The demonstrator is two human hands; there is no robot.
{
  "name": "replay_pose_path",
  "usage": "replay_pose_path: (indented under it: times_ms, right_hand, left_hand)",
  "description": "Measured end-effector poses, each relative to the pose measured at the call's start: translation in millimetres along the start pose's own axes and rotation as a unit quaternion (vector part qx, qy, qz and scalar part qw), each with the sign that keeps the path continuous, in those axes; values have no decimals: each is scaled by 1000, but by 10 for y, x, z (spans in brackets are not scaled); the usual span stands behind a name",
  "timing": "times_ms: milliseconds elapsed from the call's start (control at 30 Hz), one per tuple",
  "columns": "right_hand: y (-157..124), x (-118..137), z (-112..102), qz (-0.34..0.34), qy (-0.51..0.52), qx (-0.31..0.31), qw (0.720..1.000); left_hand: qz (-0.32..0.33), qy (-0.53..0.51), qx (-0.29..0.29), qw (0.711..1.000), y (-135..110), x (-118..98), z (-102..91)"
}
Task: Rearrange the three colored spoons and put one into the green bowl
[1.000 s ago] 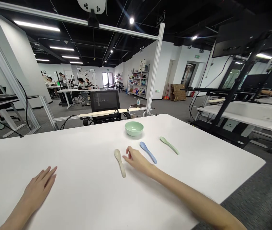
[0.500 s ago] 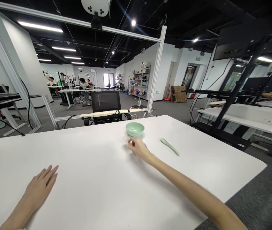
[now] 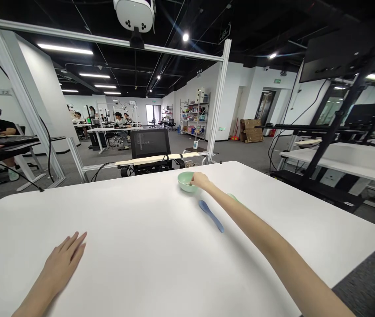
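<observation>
At the far side of the white table (image 3: 134, 246), my right hand (image 3: 200, 179) is over the right rim of a light green bowl (image 3: 183, 185). Its fingers are closed on what looks like a pale spoon (image 3: 189, 183), of which only a small part shows inside the bowl. Nearer to me, a blue spoon (image 3: 211, 215) lies beneath the right forearm's left side. Most of a light green spoon (image 3: 232, 196) is hidden behind that forearm. My left hand (image 3: 64, 259) rests flat on the table at left, fingers stretched out, holding nothing.
A metal frame (image 3: 218, 101) and a black chair (image 3: 151, 145) stand beyond the table's far edge. A cable end (image 3: 41, 189) sits at the far left edge. Several people work at other tables in the background.
My right hand has moved away from me to the bowl, carrying the pale spoon. The blue spoon now shows fully, and my forearm covers most of the green spoon. My left hand stays put.
</observation>
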State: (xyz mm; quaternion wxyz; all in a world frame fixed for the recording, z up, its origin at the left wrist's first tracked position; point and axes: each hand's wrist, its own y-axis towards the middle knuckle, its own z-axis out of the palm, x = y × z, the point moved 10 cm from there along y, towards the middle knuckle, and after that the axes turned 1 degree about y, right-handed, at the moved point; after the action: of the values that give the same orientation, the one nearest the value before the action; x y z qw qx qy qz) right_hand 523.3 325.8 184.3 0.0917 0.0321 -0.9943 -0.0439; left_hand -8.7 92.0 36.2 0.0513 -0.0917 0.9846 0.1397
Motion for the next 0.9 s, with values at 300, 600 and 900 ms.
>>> replay_pose_path:
  times_ms: [300,600,900]
  right_hand:
    - [-81,-112,-109,-8,7,-17,1000]
    - [-889,-815,188,-135,98,-109,980]
    - [-1190,-1181,818,-147,128,-45,980]
  left_hand:
    - [6,1,2,1000,-21,-4,-2]
    - [1,1,6,1000,-5,2,17]
    - [-5,-16,7,1000,-19,-5,-14]
